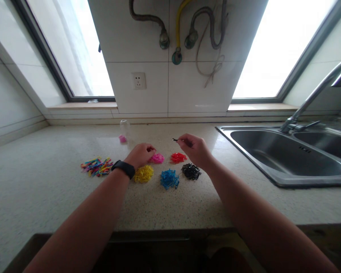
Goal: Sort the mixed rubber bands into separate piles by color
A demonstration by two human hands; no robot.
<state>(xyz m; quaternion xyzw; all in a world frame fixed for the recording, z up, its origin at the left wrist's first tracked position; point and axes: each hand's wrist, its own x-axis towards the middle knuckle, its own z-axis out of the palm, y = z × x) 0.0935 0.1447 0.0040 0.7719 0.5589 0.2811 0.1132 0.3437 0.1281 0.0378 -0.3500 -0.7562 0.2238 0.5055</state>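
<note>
My right hand (195,148) pinches a small black band-like piece (174,140) between thumb and fingertips, held up above the counter behind the red pile (178,157). Beneath that wrist lies a pile of black pieces (191,171). My left hand (142,154), with a dark watch (123,169) at its wrist, is closed beside the pink pile (157,158). What its fingers hold, if anything, I cannot make out. Yellow pieces (143,174) lie just under it, and a blue pile (169,179) sits nearer me. Farther left spreads a multicoloured heap (97,167) of the same kind of small pieces.
A clear plastic jar (125,128) stands toward the back of the speckled counter (74,197), with a pink cap (122,138) beside it. To the right are a steel sink (250,184) and a faucet (309,94). A tiled wall with pipes and a socket (139,80) rises behind.
</note>
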